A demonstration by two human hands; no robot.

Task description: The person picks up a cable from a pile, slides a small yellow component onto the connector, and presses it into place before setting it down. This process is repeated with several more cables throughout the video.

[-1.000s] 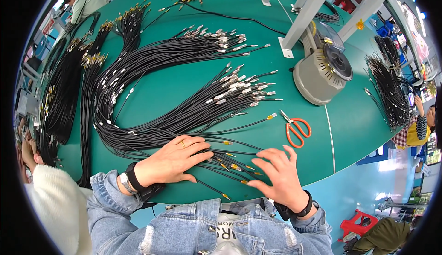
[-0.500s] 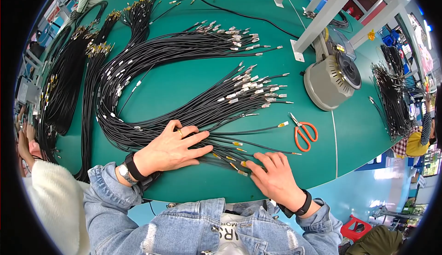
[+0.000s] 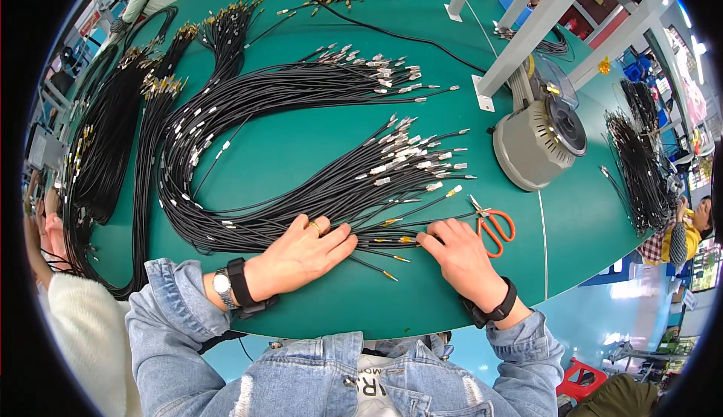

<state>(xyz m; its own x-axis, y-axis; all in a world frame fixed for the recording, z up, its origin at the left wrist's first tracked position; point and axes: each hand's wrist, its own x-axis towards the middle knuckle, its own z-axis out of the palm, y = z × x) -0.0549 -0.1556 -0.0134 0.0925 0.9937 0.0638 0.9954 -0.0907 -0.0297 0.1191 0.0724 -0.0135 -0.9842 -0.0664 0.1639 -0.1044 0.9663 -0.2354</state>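
Note:
A thick bundle of black cables (image 3: 301, 201) with white tags curves in a U across the green table. My left hand (image 3: 305, 257) lies palm down at the bundle's near edge, its fingers together and bent over several black cables. Beyond those fingers, thin cable ends with yellow tags (image 3: 407, 240) fan out to the right. My right hand (image 3: 459, 255) pinches at the tips of these cable ends; its fingertips partly hide them. Just beyond my right hand lie orange-handled snips (image 3: 493, 229), blades pointing away.
A grey round-bodied machine (image 3: 535, 146) stands at the right beside white metal posts (image 3: 531, 37). More black cable bundles (image 3: 113, 138) lie along the left and another (image 3: 636, 168) at the far right. A co-worker's white fluffy sleeve (image 3: 83, 342) is close on my left.
My right hand has moved away and slightly right, closing on the cable ends. My left hand has shifted nearer the bundle, its fingers drawn together. The yellow-tagged ends are gathered closer.

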